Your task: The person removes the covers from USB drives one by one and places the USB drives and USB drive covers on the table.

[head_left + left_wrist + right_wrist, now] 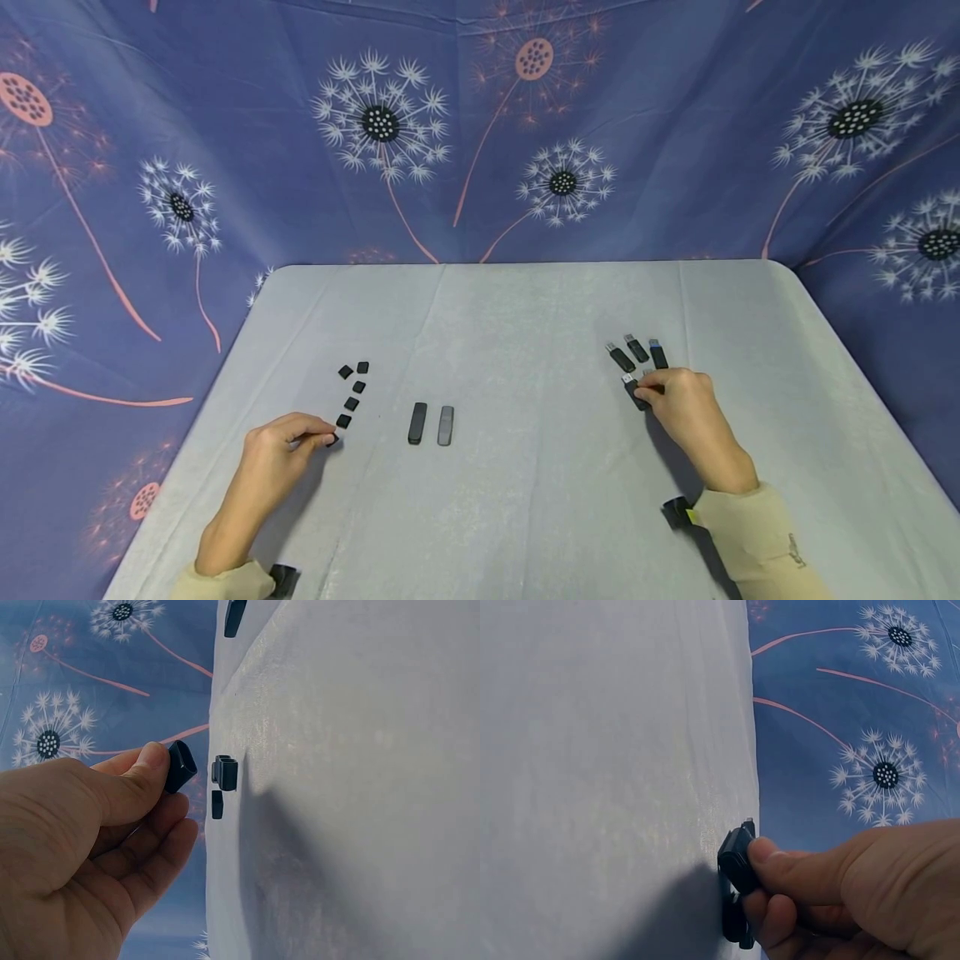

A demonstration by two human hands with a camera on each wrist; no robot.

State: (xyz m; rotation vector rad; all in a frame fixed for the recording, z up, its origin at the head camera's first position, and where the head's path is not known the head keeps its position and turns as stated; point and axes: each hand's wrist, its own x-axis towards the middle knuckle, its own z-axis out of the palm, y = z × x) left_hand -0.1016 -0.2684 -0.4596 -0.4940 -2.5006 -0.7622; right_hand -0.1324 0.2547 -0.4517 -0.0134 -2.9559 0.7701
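Note:
My left hand (273,458) pinches a small black cap (180,766) between thumb and fingertips; its hollow end shows in the left wrist view. Just beyond it, several more black caps (351,404) lie in a loose line on the table. On the right side, my right hand (690,412) holds a black USB flash drive (739,859) by thumb and finger, its metal plug pointing away. Other uncapped flash drives (621,357) lie fanned out close by, one with a blue plug (658,354). The right fingers partly cover this group.
Left of the table's middle, a black stick (417,423) and a grey stick (446,425) lie side by side, with no plug showing. A pale cloth covers the table (525,333). Behind it hangs a blue curtain (465,125) with dandelion prints.

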